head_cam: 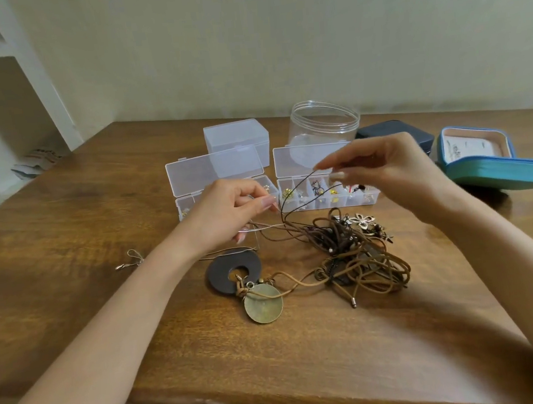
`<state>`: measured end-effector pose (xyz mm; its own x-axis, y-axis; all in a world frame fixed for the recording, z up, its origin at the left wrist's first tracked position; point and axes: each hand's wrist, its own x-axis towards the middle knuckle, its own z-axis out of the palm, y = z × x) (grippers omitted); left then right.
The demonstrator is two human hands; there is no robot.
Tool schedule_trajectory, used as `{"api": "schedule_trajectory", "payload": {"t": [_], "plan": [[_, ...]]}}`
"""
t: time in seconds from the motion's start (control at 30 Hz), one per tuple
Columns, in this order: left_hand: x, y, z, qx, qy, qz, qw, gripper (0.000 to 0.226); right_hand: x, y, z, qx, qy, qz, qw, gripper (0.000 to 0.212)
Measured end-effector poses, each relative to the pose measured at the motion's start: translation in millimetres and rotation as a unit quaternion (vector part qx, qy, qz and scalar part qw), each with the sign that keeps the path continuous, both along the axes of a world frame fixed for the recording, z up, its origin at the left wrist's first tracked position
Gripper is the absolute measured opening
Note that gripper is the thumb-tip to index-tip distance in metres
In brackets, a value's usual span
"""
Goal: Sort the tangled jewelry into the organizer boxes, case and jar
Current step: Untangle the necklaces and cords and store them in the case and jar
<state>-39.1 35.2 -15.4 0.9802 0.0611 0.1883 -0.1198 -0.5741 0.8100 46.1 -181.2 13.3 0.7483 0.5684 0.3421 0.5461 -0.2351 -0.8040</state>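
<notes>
Brown cords (356, 251) lie knotted on the wooden surface (128, 216), just on the near side of two open organizer boxes (287, 166). I am mid-untangling. My right grip (383, 169) pinches a thin dark cord (293, 186) lifted above the heap. My left grip (227, 212) pinches a pale strand (266, 225) lower down. Next, I judge, this loop must be drawn free without tightening knots. The jar (322, 123) and blue case (484, 162) stand farther back, to the right.

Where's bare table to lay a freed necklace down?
Bare table left of the small clasp, and the near strip below the brass pendant and cord tangle. Crowded: the tangle itself and the back row of organizer boxes, jar, teal case.
</notes>
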Motion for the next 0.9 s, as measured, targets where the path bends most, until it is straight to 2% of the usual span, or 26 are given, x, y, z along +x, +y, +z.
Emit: {"api": "schedule_trajectory", "payload": {"t": [0.03, 0.1, 0.17, 0.23, 0.27, 0.3, 0.37, 0.43, 0.53, 0.6, 0.7, 0.77, 0.9], "plan": [[-0.2, -0.2, 0.5, 0.001, 0.002, 0.004, 1.000, 0.017, 2.5, -2.2, 0.7, 0.013, -0.005, -0.010, 1.000, 0.027], [-0.6, -0.8, 1.3, 0.005, 0.006, 0.009, 1.000, 0.019, 9.4, -5.9, -1.5, -0.012, -0.076, -0.080, 0.994, 0.030], [-1.0, -1.3, 1.6, 0.007, 0.005, 0.010, 1.000, 0.019, 14.3, -7.4, -3.9, -0.071, -0.182, -0.165, 0.967, 0.027], [-1.5, -1.9, 1.6, 0.007, 0.003, 0.011, 1.000, 0.019, 15.8, -7.7, -4.4, -0.110, -0.236, -0.202, 0.944, 0.017], [-1.7, -2.2, 1.6, 0.005, 0.003, 0.013, 1.000, 0.020, 16.3, -7.6, -4.7, -0.118, -0.224, -0.203, 0.946, 0.014], [-1.8, -2.4, 1.7, 0.003, 0.003, 0.015, 1.000, 0.020, 16.5, -7.6, -4.4, -0.109, -0.175, -0.195, 0.959, 0.013], [-2.2, -2.9, 2.4, -0.005, 0.005, 0.017, 1.000, 0.019, 12.5, -6.2, -0.5, -0.026, 0.008, -0.147, 0.989, 0.013], [-2.9, -3.7, 3.4, -0.015, 0.006, 0.017, 1.000, 0.019, 4.0, -2.6, 8.0, 0.078, 0.151, -0.071, 0.983, 0.015], [-3.1, -5.1, 5.8, -0.039, 0.009, 0.019, 0.999, 0.019, -7.4, 8.7, 18.1, 0.154, 0.182, 0.018, 0.971, 0.012], [-3.4, -5.4, 7.2, -0.076, 0.021, 0.015, 0.997, 0.019, -17.2, 20.9, 20.8, 0.146, 0.157, 0.066, 0.974, 0.013], [-3.7, -4.9, 8.3, -0.124, 0.029, 0.010, 0.992, 0.015, -28.0, 39.0, 16.6, 0.064, 0.056, 0.085, 0.993, 0.021], [-3.4, -4.2, 8.2, -0.132, 0.024, 0.014, 0.991, 0.014, -30.2, 47.6, 12.5, 0.035, 0.012, 0.072, 0.997, 0.023], [-3.2, -4.0, 8.4, -0.152, 0.010, 0.001, 0.988, 0.016, -26.3, 57.7, 7.6, 0.017, -0.111, -0.006, 0.994, 0.012]]}}
